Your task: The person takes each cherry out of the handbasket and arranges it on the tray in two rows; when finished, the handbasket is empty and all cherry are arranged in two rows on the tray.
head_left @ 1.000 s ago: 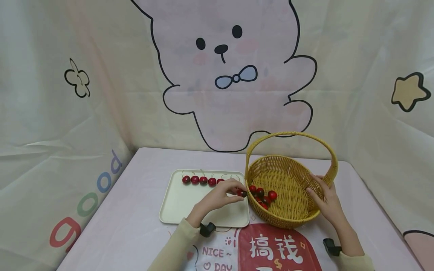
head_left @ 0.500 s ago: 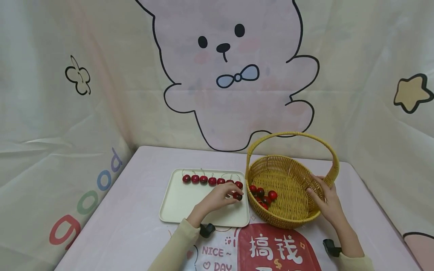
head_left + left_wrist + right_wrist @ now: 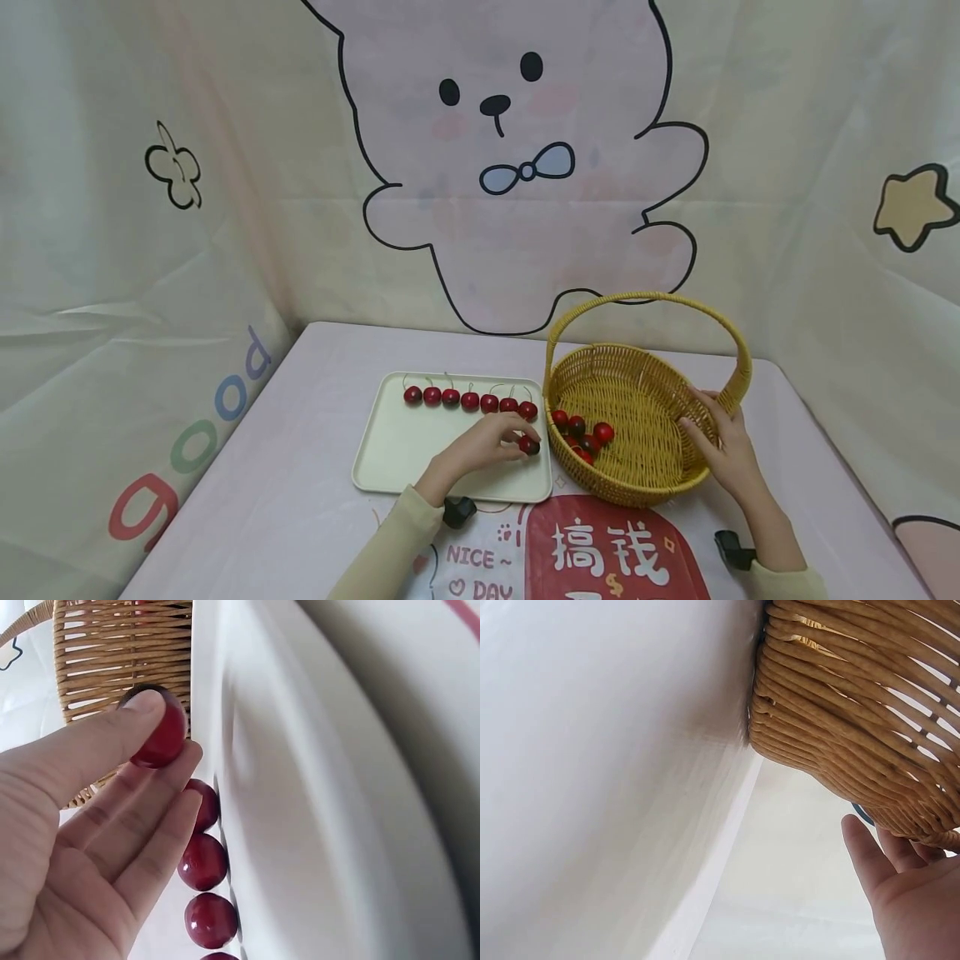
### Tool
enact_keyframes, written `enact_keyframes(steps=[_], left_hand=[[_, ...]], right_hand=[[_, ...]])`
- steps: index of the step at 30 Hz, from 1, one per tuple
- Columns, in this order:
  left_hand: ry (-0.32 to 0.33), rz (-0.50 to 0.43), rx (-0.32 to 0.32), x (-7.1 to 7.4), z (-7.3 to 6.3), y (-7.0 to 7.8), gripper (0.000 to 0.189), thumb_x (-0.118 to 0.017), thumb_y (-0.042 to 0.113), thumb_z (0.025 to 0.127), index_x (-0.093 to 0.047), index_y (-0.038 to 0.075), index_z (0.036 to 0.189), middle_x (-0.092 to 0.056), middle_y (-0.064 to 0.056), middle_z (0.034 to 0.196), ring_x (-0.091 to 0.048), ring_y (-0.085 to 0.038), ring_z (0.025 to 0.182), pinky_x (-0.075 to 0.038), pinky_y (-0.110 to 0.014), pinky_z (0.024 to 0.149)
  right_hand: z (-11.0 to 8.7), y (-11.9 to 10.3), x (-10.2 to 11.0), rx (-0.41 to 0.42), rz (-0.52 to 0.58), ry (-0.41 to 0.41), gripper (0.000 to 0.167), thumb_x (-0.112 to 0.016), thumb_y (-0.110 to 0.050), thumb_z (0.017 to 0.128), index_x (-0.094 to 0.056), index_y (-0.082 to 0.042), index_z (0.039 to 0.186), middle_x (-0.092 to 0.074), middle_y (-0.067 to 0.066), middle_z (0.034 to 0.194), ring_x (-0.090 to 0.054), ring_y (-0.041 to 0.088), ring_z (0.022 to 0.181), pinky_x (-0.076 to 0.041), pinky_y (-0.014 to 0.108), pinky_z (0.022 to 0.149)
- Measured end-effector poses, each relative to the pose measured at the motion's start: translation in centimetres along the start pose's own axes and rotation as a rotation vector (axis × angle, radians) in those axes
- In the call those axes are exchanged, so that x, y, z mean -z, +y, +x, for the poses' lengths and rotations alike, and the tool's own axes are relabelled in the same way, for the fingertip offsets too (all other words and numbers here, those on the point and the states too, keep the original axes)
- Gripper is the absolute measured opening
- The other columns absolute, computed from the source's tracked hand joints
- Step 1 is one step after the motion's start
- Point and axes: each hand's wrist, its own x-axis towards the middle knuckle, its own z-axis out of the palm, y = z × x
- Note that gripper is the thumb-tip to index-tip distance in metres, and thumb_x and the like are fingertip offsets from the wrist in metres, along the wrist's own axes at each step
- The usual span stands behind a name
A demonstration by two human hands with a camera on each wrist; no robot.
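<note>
My left hand [image 3: 480, 443] pinches a dark red cherry [image 3: 528, 445] between thumb and fingers, over the right part of a cream tray [image 3: 405, 454]. In the left wrist view the thumb lies across the held cherry [image 3: 169, 736]. A row of several cherries with stems [image 3: 469, 402] lies along the tray's far side. Just right of the tray stands a yellow wicker basket [image 3: 660, 417] with a tall handle, several cherries [image 3: 603, 432] grouped at its left inside. My right hand [image 3: 723, 442] grips the basket's right rim, thumb inside and fingers outside.
The basket's handle [image 3: 645, 297] arches high above its bowl. A printed red patch [image 3: 615, 550] with white characters lies on the table in front of the basket. Behind the table hangs a cloth [image 3: 525, 250] with a cartoon animal.
My left hand has drawn back from the basket's left rim, over the tray and towards the front, with the cherry still pinched. The right hand and basket have stayed put.
</note>
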Motion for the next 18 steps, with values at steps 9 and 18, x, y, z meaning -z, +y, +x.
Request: enact_keyframes(steps=[9, 18], left_hand=[[-0.041, 0.070, -0.014, 0.1, -0.1, -0.3, 0.028, -0.069, 0.008, 0.082, -0.067, 0.015, 0.108, -0.062, 0.005, 0.108, -0.056, -0.004, 0.100, -0.045, -0.017, 0.088], [-0.039, 0.102, -0.030, -0.4, 0.2, -1.1, 0.026, -0.069, 0.007, 0.081, -0.067, 0.015, 0.105, -0.063, 0.006, 0.103, -0.056, -0.003, 0.095, -0.046, -0.016, 0.083]], right_hand=[[-0.1, 0.3, -0.1, 0.011, 0.001, 0.003, 0.054, -0.058, -0.021, 0.091, -0.038, -0.016, 0.142, -0.030, 0.022, 0.134, -0.028, 0.052, 0.123, -0.027, 0.075, 0.084], [0.0, 0.2, -0.1, 0.018, 0.009, 0.005, 0.054, -0.058, -0.019, 0.091, -0.039, -0.016, 0.141, -0.030, 0.022, 0.133, -0.028, 0.052, 0.122, -0.027, 0.074, 0.084]])
